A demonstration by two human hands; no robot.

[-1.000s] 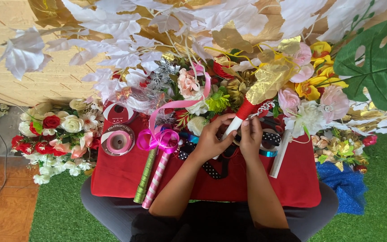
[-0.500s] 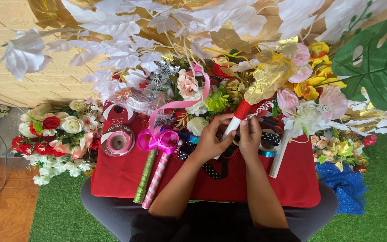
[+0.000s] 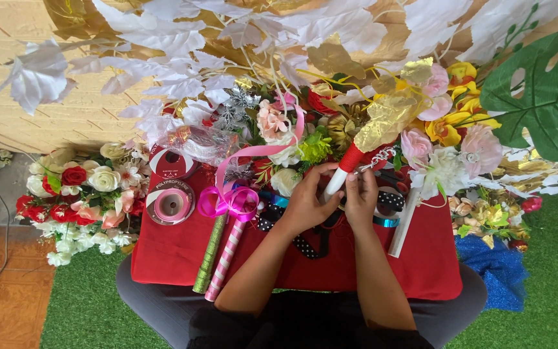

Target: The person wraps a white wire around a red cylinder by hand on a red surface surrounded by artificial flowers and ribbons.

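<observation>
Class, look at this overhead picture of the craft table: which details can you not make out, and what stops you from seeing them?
- Head view: the fingertips of the left hand curl behind the white stem, so its grip is hidden.
- Head view: what the right hand pinches is too small to tell.
- Head view: the polka-dot ribbon runs under both forearms.
- Head view: the green leaf is cut off by the right edge.
</observation>
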